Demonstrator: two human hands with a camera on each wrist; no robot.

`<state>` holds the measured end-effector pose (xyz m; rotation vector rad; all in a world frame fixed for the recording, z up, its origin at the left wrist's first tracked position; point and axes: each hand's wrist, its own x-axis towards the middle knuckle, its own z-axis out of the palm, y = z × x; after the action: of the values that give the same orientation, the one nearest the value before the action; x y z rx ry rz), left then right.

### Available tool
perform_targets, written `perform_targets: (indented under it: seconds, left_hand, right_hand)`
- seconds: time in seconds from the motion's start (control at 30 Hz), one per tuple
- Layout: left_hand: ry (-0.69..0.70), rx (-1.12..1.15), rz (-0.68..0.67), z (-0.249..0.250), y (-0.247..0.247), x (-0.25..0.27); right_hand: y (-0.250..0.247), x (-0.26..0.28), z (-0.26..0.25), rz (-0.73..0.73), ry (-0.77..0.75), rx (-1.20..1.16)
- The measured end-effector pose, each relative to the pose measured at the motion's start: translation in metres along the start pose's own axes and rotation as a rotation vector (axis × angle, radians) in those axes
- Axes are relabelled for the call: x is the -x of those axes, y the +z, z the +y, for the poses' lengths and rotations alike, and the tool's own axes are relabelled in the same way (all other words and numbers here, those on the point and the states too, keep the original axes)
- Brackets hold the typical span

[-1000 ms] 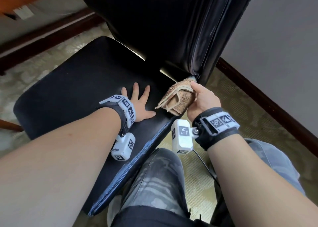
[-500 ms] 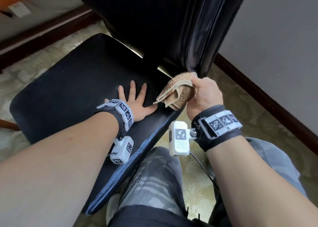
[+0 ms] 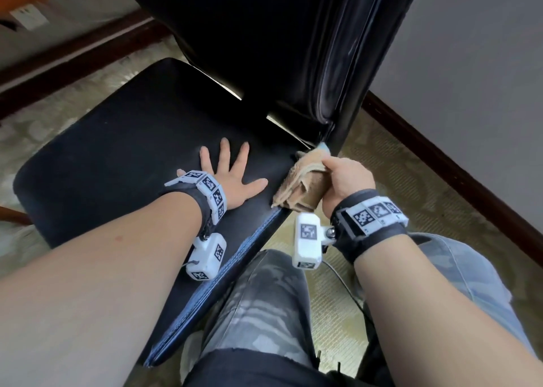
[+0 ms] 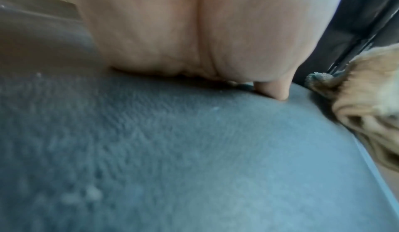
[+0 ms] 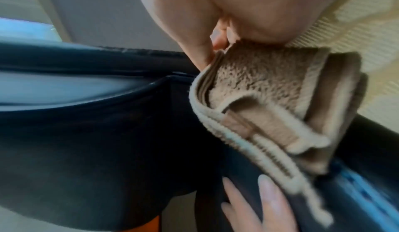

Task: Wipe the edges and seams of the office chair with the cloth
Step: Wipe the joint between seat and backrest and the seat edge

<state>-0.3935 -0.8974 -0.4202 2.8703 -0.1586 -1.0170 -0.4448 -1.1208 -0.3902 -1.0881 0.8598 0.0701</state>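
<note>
The black office chair has a flat seat (image 3: 117, 151) and an upright backrest (image 3: 264, 48) with a piped seam down its right side. My left hand (image 3: 232, 175) lies flat on the seat with fingers spread, palm (image 4: 194, 39) pressed down. My right hand (image 3: 343, 178) grips a folded tan cloth (image 3: 302, 184) at the seat's right edge, just below the backrest's lower corner. The cloth's upper tip touches the bottom of the backrest seam. In the right wrist view the cloth (image 5: 270, 99) is bunched under my thumb, against the dark chair (image 5: 97, 124).
Patterned beige carpet (image 3: 411, 195) lies around the chair. A grey wall (image 3: 470, 63) with a dark wooden skirting board (image 3: 440, 163) runs along the right, close behind the backrest. My knees in camouflage trousers (image 3: 264, 298) are against the seat's blue-stitched front edge (image 3: 235, 257).
The right hand with the cloth has slid a little down from the backrest's lower corner towards the seat edge. The left hand stays flat on the seat.
</note>
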Motion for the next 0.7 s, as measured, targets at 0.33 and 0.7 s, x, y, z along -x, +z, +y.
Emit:
perform_targets:
  seconds: [0.33, 0.7]
  left_hand:
    - [0.005, -0.028, 0.019, -0.001, 0.001, 0.001]
    - [0.006, -0.001, 0.014, 0.001, -0.001, 0.007]
  right_hand:
    - [0.0, -0.023, -0.009, 0.097, 0.169, -0.117]
    - [0.016, -0.021, -0.021, -0.021, 0.318, -0.182]
